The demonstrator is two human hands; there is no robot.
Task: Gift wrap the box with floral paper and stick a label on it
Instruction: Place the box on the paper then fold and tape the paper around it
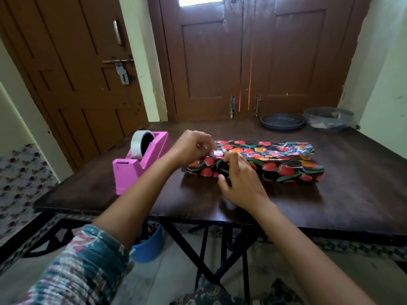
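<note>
Glossy black paper (pixel 286 169) printed with red and orange tulips sheathes a long box (pixel 259 155) lying crosswise on a dark wooden table (pixel 352 194), long axis left to right. Both hands meet at its left end, the rest stretching rightward: the left hand (pixel 193 146) pinches the paper at the top seam with curled fingers, the right hand (pixel 240 179) presses fingertips beside it. The right end looks crinkled. A pink plastic tape dispenser (pixel 141 164) stands nearer the left hand.
</note>
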